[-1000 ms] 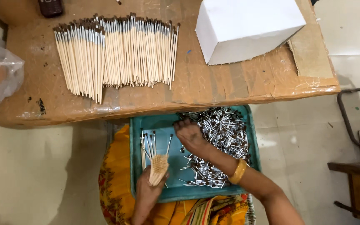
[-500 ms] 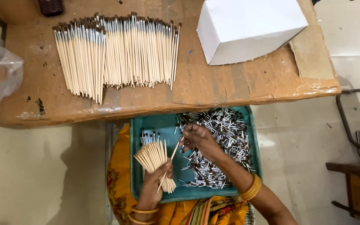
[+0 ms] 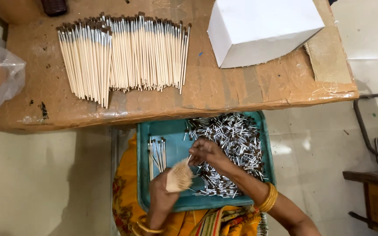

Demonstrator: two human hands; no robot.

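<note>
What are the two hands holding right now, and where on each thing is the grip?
The left hand grips a bundle of wooden sticks around its lower part. The right hand pinches something small at the bundle's top; what it is cannot be told.

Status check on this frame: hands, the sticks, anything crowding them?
Left hand gripping bundle of wooden sticks, ends up. Right hand pinching at the bundle's top, over the teal tray. Heap of metal ferrules close beside; nothing blocking.
</note>
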